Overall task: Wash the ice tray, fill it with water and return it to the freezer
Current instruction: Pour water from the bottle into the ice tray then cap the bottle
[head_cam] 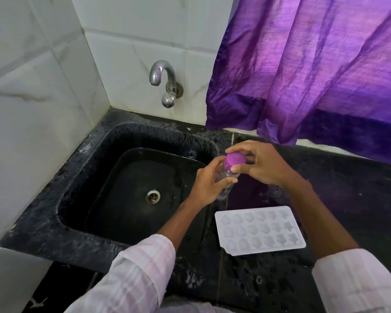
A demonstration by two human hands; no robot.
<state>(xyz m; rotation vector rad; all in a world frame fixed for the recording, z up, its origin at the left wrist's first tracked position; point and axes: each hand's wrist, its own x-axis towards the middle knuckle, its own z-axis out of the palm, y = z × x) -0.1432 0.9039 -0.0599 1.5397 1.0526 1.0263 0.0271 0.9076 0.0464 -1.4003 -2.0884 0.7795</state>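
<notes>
left hand grips 1 bottle | right hand pinches 1 purple cap | 1 ice tray, 18 moulds

- Location type: domestic kitchen, sink corner.
- Sink: black speckled basin moulded into the black stone table, with a round metal drain in its floor.
- Tap: chrome, curved spout, mounted on the wall above the basin.
- Walls: large white marble-look tiles on both sides of the corner, typical of a wet area.
- Surfaces: water droplets cover the sink rim and the table.
- Window dressing: a purple fabric curtain hangs down to the back of the table, a household fitting.
- Household items: a white ice tray lies flat on the table just beside the sink, and a clear bottle with a purple cap is held above it.
</notes>
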